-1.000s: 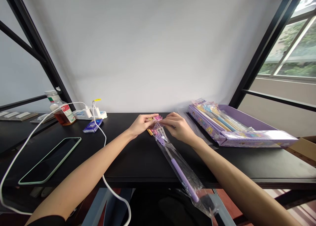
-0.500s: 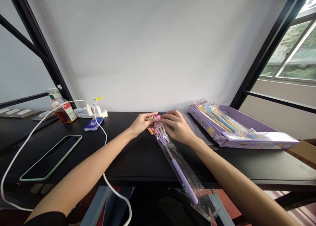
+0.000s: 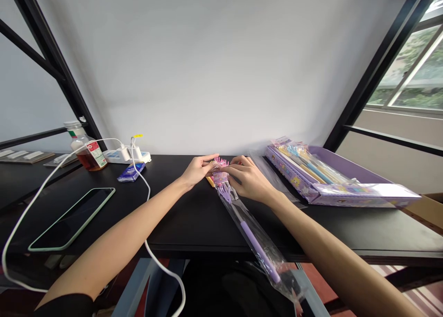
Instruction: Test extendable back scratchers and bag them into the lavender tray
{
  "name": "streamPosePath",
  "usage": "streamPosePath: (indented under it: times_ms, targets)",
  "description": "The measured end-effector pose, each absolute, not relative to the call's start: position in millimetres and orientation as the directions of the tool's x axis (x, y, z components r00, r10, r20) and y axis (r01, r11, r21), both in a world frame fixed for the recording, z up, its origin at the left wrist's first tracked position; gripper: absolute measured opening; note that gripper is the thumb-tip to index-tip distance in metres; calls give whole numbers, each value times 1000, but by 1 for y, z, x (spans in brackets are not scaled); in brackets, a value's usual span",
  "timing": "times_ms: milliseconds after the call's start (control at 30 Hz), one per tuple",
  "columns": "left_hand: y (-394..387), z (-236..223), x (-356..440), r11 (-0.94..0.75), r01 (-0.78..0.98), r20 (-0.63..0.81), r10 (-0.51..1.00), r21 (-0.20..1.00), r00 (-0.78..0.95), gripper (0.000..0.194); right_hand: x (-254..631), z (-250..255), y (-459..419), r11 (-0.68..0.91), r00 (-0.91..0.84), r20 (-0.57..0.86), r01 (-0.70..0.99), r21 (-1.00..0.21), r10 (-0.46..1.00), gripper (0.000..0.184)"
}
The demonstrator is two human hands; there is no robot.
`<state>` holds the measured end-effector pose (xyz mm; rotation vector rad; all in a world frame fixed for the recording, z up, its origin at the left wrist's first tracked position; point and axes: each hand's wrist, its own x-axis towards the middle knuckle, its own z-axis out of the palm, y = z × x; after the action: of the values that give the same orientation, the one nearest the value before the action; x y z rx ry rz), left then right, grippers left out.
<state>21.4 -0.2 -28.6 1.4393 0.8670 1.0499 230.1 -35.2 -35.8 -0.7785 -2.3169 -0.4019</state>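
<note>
A purple back scratcher [image 3: 256,243] lies inside a long clear plastic bag [image 3: 277,257], its claw end toward the wall and its handle hanging past the table's front edge. My left hand [image 3: 199,171] pinches the left side of the bag's top end. From the right, my right hand [image 3: 247,178] has its fingers closed on the same end, the fingertips close to those of the left. Just behind the bag top show the tines of a pink claw [image 3: 220,161]. Something yellow-orange [image 3: 210,181] sticks out under the left fingers; most of it is hidden.
At right, a purple patterned box [image 3: 304,178] holds several bagged sticks, with clear plastic film [image 3: 273,178] beside it. Leftward are a phone [image 3: 72,220], a blue packet [image 3: 131,172], a power strip [image 3: 114,157] and a bottle [image 3: 88,153]. A white cable [image 3: 148,252] crosses the front edge.
A pink-purple label at the bag's top shows more plainly between my hands. My right fingers have shifted slightly; the back scratcher stays almost in place.
</note>
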Motion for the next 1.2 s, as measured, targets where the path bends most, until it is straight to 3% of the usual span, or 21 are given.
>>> streamPosePath:
  times_ms: [100,300,433,533,633,800,900,1200]
  targets:
    - [-2,-25,20,-143,-63,156,927,988,342,49,231,-33,-36,781,-587,692,622,52,421,37]
    - [4,-31,18,-287,4,261,876,958,405,47,239,-31,-31,750,-423,755,648,-134,500,17]
    - [12,-42,17,-451,125,358,824,884,440,42,245,-30,-31,693,-435,597,652,-307,674,10]
    - [14,-43,16,-466,170,368,835,868,409,38,247,-28,-33,642,-515,387,659,-392,765,30]
    - [10,-39,14,-484,263,353,837,835,419,42,248,-29,-33,617,-568,246,688,-382,786,48]
    - [1,-29,8,-665,526,268,720,530,640,76,247,-32,-29,611,-599,162,701,-367,784,51]
    - [-1,-27,6,-690,581,197,701,433,686,83,248,-31,-29,604,-597,153,700,-380,788,53]
    - [-9,-19,6,-733,581,106,649,354,753,39,252,-30,-27,586,-599,126,680,-441,791,55]
